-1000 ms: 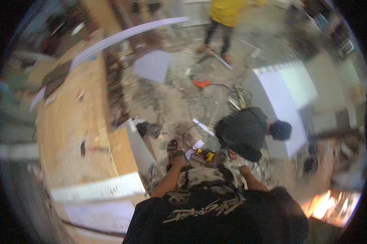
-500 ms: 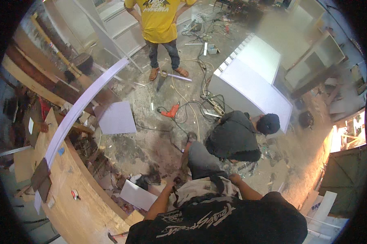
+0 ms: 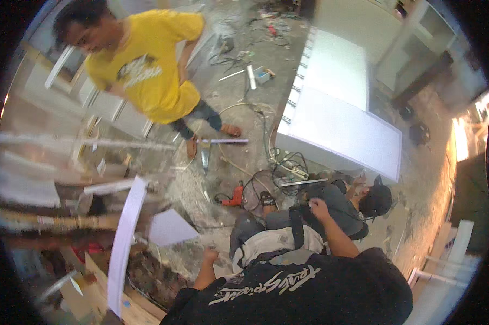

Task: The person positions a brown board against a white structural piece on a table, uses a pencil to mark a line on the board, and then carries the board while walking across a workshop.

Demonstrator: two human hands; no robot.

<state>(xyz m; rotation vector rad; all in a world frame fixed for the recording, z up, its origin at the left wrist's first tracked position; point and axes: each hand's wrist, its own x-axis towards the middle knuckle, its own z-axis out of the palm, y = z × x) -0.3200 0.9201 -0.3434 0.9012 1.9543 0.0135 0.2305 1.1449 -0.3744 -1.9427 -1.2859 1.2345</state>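
Note:
My left hand [image 3: 211, 254] hangs beside my pale apron [image 3: 279, 244], its fingers curled, with nothing visible in them. My right hand [image 3: 318, 209] is raised in front of my waist, also curled like a fist, and no object shows in it. Close beyond it crouches a co-worker in dark clothes and a black cap [image 3: 375, 199]. On the floor ahead of me lies a red-orange power drill [image 3: 235, 196] with a dark cord. A pale lilac panel [image 3: 171, 227] rests on the floor beyond my left hand.
A large white cabinet [image 3: 342, 122] lies at the right. A person in a yellow shirt [image 3: 152, 65] stands at the far left. A long lilac strip [image 3: 126, 244] crosses the wooden bench at left. Tangled cables [image 3: 290, 168] cover part of the floor.
My view has turned and shifted. Both hands have moved away from my waist, the right one raised forward. The person in yellow has stepped closer and leans left.

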